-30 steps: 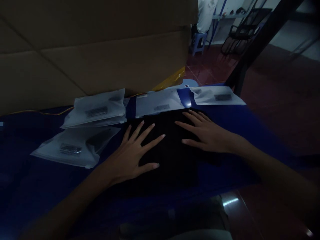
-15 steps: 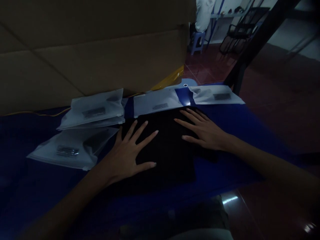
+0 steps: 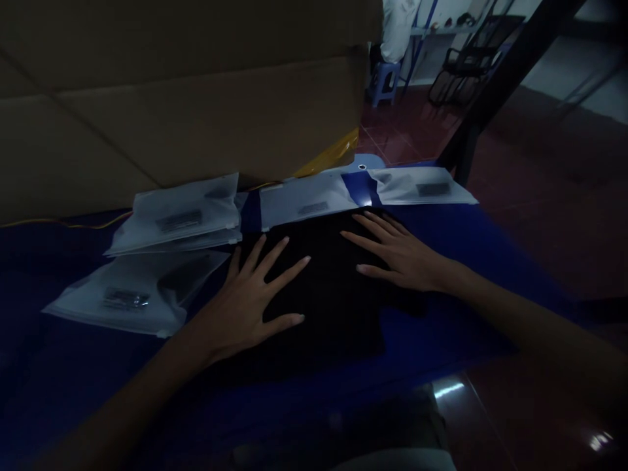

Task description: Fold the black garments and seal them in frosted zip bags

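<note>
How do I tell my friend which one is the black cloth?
Find the big cardboard box, then look down at the blue table in front of it. Just below the frosted plastic bags lies a flat black cloth. It has no bag, and the left hand and right hand rest on it.

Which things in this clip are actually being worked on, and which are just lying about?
Being worked on:
left hand and right hand, both spread flat on
black cloth

Lying about:
frosted zip bags with labels
blue table
cardboard carton
blue plastic stool
</note>
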Available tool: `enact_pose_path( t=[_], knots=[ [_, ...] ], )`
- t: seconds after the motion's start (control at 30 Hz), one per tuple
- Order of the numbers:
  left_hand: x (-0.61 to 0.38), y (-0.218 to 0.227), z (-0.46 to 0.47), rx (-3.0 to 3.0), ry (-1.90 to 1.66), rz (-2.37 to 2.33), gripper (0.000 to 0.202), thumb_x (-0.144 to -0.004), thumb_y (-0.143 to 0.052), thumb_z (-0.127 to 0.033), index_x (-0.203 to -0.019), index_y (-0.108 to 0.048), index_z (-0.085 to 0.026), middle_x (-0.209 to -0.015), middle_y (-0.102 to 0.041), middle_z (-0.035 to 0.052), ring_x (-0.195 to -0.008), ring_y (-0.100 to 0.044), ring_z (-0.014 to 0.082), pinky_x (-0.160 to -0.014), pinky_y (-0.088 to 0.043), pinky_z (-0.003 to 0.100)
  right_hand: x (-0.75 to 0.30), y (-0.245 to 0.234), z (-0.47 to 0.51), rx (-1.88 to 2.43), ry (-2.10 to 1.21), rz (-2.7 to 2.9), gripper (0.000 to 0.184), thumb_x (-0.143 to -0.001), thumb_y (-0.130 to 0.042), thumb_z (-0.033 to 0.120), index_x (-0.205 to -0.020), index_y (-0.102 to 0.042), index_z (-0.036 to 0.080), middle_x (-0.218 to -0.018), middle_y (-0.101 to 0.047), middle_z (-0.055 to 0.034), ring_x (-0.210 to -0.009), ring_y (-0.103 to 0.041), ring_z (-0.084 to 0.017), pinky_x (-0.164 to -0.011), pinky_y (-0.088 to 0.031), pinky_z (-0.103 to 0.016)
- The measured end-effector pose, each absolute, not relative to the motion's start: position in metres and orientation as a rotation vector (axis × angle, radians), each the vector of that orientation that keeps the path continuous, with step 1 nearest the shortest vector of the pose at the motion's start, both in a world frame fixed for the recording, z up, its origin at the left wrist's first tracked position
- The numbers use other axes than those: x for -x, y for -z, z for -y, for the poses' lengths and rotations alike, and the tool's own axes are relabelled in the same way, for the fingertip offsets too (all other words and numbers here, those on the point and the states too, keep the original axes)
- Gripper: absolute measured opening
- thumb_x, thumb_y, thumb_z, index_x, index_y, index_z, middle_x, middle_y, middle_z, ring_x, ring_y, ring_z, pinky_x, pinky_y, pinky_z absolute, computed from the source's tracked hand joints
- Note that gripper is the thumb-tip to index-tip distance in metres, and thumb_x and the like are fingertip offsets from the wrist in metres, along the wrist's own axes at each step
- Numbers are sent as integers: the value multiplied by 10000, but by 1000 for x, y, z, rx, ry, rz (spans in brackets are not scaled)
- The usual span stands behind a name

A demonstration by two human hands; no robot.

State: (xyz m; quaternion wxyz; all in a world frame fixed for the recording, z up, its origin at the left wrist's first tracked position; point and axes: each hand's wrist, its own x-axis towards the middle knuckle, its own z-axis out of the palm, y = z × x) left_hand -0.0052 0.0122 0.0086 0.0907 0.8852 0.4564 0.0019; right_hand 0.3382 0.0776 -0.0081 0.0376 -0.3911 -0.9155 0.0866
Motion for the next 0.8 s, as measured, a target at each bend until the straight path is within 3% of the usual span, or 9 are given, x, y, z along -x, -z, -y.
enact_pose_path(
  t=[0.13, 0.23, 0.3, 0.37, 0.43, 0.5, 0.57, 0.67, 0.8],
  knots=[
    [4, -16, -11, -2652, -26, -1216, 859, -967, -510, -750, -1667, -123, -435, -1778, -9, 69, -1599, -34, 506, -1178, -153, 838, -339, 6, -78, 1210, -319, 2807, 792, -1031, -348, 732, -1681, -202, 304, -1768, -57, -132, -1627, -41, -377, -1283, -159, -644],
    [2, -17, -9, -2662, -14, -1146, 879, -954, -536, -755, -1665, -131, -437, -1777, -14, 78, -1597, -46, 512, -1171, -132, 849, -338, 2, -77, 1156, -298, 2747, 716, -1057, -372, 663, -1658, -291, 284, -1751, -186, -138, -1620, -127, -387, -1264, -201, -663],
    [1, -17, -9, -2667, -37, -1138, 868, -960, -549, -734, -1666, -142, -435, -1777, -41, 80, -1596, -80, 507, -1177, -138, 843, -337, -3, -75, 1040, -277, 2677, 624, -1072, -400, 594, -1591, -427, 251, -1669, -379, -149, -1563, -297, -373, -1230, -293, -634],
    [1, -18, -10, -2694, -105, -1125, 839, -976, -569, -687, -1669, -185, -410, -1770, -105, 92, -1592, -140, 489, -1197, -162, 814, -335, -9, -74, 880, -299, 2613, 513, -1058, -469, 552, -1425, -590, 216, -1456, -597, -152, -1354, -539, -330, -1116, -441, -546],
    [2, -23, -10, -2737, -213, -1082, 746, -999, -597, -588, -1644, -314, -345, -1732, -235, 122, -1570, -238, 450, -1219, -261, 727, -334, -13, -72, 752, -369, 2581, 393, -1025, -548, 534, -1173, -681, 195, -1118, -716, -110, -1008, -664, -250, -903, -525, -423],
    [5, -30, -9, -2757, -323, -993, 546, -1008, -620, -462, -1504, -520, -257, -1592, -447, 148, -1460, -430, 378, -1164, -417, 568, -334, -15, -71, 693, -501, 2583, 324, -1007, -586, 503, -949, -660, 192, -836, -676, -37, -735, -621, -168, -704, -488, -321],
    [7, -36, -6, -2722, -354, -869, 297, -997, -636, -401, -1218, -659, -204, -1289, -645, 119, -1165, -626, 274, -995, -513, 416, -335, -17, -72, 681, -715, 2599, 308, -998, -603, 465, -851, -611, 194, -701, -601, 17, -597, -550, -115, -587, -419, -260],
    [10, -42, -3, -2587, -187, -759, 304, -933, -714, -495, -896, -619, -209, -874, -652, 12, -773, -612, 177, -795, -492, 339, -338, -19, -73, 667, -1023, 2588, 277, -945, -681, 466, -916, -624, 197, -724, -610, 33, -599, -559, -104, -569, -424, -231],
    [10, -44, 0, -2413, 49, -815, 448, -746, -887, -548, -864, -598, -227, -871, -635, -23, -833, -623, 195, -925, -470, 374, -344, -30, -75, 590, -1132, 2699, 482, -817, -809, 547, -1152, -683, 225, -1098, -689, -57, -959, -664, -212, -858, -550, -368]
  ],
)
